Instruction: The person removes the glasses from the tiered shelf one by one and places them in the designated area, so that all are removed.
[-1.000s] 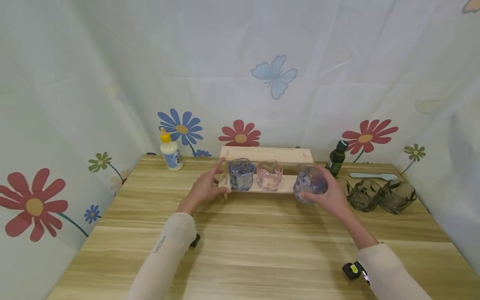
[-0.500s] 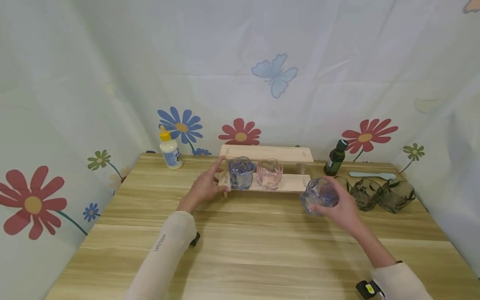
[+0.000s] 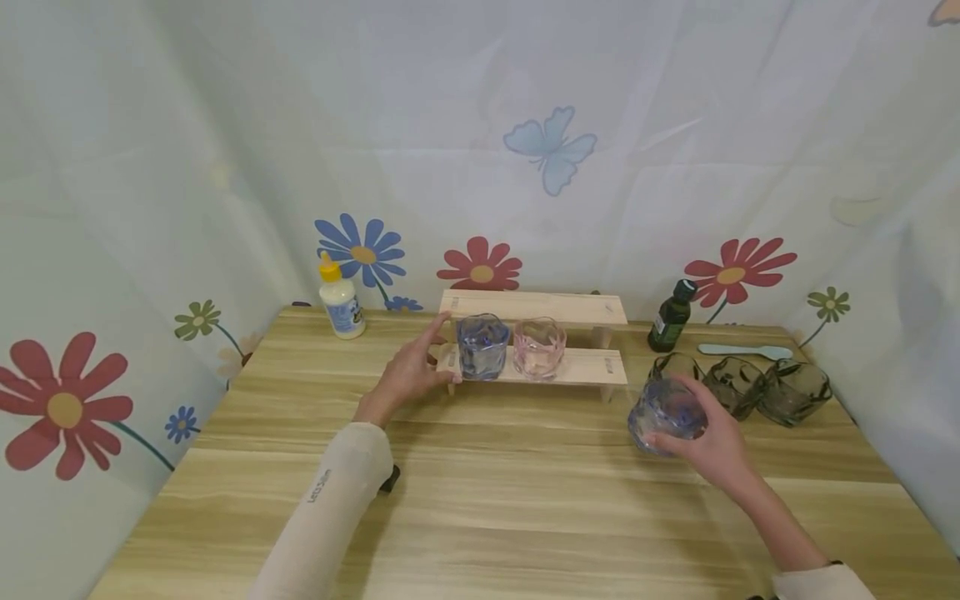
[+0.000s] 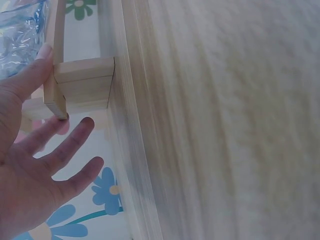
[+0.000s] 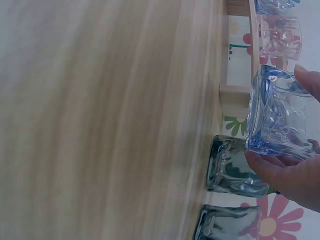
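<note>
My right hand (image 3: 718, 446) grips a clear blue-tinted wavy glass (image 5: 280, 112), raised above the table to the right of a two-step wooden rack (image 3: 532, 307). Thumb and fingers stand on opposite sides of this glass. A blue glass (image 3: 482, 348) and a pink glass (image 3: 539, 350) stand side by side on the rack's lower step. At the rack's left end, my left hand (image 3: 405, 379) holds it between thumb and index finger. Its other fingers are spread free in the left wrist view.
Several dark grey glasses (image 3: 793, 392) stand in a row at the right, just beyond the held glass. Behind them are a dark green bottle (image 3: 670, 317) and a pale blue spatula-like tool (image 3: 745, 352). A yellow-capped white bottle (image 3: 342, 308) stands back left, before a flowered curtain (image 3: 420, 125).
My right hand has carried the blue glass from the rack's right end toward the right and nearer to me, in front of the grey glasses. The left hand stays at the rack.
</note>
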Demonstrator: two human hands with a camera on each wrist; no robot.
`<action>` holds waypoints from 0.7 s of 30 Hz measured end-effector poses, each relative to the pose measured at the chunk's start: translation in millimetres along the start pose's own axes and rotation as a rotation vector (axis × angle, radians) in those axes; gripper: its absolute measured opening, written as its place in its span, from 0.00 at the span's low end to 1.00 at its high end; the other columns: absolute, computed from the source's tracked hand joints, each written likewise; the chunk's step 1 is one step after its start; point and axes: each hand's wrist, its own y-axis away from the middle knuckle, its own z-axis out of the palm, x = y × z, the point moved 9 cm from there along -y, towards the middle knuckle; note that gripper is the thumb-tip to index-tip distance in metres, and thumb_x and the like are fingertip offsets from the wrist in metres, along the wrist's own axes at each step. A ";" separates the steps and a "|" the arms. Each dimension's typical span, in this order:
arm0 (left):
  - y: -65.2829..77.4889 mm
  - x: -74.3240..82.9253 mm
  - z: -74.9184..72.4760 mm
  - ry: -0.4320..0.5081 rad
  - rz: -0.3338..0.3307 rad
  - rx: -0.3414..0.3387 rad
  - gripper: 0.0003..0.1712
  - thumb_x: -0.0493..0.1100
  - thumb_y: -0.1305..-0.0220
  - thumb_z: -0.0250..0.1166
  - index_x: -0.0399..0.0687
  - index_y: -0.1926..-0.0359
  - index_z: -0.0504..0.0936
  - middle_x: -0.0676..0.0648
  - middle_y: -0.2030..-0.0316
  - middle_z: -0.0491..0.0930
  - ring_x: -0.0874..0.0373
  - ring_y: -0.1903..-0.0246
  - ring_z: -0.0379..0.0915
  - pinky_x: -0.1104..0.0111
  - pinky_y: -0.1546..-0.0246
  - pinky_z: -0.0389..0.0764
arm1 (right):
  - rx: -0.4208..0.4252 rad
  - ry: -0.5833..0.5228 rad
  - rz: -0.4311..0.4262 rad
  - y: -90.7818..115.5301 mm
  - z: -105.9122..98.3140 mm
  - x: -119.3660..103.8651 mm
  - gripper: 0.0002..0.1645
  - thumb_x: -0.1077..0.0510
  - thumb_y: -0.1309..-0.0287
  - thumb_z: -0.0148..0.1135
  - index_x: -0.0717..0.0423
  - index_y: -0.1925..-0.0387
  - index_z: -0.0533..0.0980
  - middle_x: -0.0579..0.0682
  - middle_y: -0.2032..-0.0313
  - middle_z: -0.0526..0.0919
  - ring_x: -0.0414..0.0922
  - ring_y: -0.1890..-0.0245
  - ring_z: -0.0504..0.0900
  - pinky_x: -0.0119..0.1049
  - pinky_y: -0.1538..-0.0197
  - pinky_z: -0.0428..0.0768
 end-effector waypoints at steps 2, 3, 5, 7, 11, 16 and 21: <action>-0.1 0.0 0.2 0.002 0.001 0.001 0.63 0.49 0.49 0.79 0.79 0.23 0.45 0.42 0.35 0.75 0.41 0.49 0.80 0.45 0.48 0.79 | -0.008 -0.004 0.012 2.5 -0.3 5.5 0.57 0.49 0.51 0.79 0.55 0.25 0.57 0.69 0.38 0.72 0.70 0.39 0.70 0.69 0.44 0.71; -0.3 0.1 0.3 0.002 0.002 0.000 0.63 0.49 0.49 0.79 0.80 0.23 0.45 0.42 0.35 0.75 0.41 0.48 0.80 0.45 0.48 0.79 | -0.009 -0.002 0.013 3.9 -0.6 8.0 0.57 0.50 0.51 0.79 0.56 0.26 0.57 0.70 0.39 0.72 0.70 0.39 0.70 0.69 0.44 0.71; -0.8 -0.1 0.3 0.002 -0.003 0.002 0.63 0.49 0.49 0.79 0.81 0.24 0.45 0.42 0.35 0.75 0.42 0.48 0.80 0.45 0.48 0.79 | -0.006 0.011 0.010 6.3 -1.7 12.4 0.58 0.50 0.52 0.79 0.58 0.26 0.57 0.69 0.40 0.74 0.69 0.40 0.71 0.67 0.44 0.71; -0.8 0.8 0.1 -0.001 0.005 -0.002 0.63 0.49 0.48 0.79 0.80 0.23 0.45 0.42 0.35 0.74 0.42 0.48 0.81 0.45 0.48 0.79 | -0.007 0.019 0.010 8.4 -2.5 16.7 0.58 0.50 0.52 0.79 0.59 0.26 0.57 0.69 0.41 0.75 0.68 0.41 0.72 0.64 0.45 0.73; -0.3 1.9 -0.7 -0.001 0.014 -0.002 0.63 0.48 0.48 0.79 0.78 0.23 0.46 0.41 0.35 0.75 0.42 0.49 0.81 0.46 0.48 0.79 | -0.027 0.031 0.042 11.8 -3.4 25.2 0.59 0.49 0.51 0.79 0.60 0.25 0.55 0.70 0.39 0.73 0.70 0.40 0.70 0.65 0.47 0.73; -0.6 0.0 0.2 0.001 0.007 -0.006 0.63 0.48 0.48 0.79 0.78 0.23 0.46 0.42 0.35 0.75 0.42 0.49 0.81 0.46 0.48 0.79 | -0.055 0.031 0.084 14.5 -3.3 33.9 0.62 0.48 0.52 0.79 0.59 0.24 0.53 0.74 0.33 0.64 0.74 0.37 0.65 0.70 0.45 0.70; -1.2 -1.0 1.0 -0.004 0.003 -0.006 0.63 0.48 0.48 0.79 0.78 0.23 0.45 0.42 0.35 0.75 0.42 0.49 0.81 0.46 0.48 0.79 | -0.068 0.031 0.086 14.1 -4.3 37.2 0.62 0.48 0.53 0.80 0.59 0.24 0.53 0.75 0.32 0.61 0.75 0.37 0.64 0.71 0.45 0.69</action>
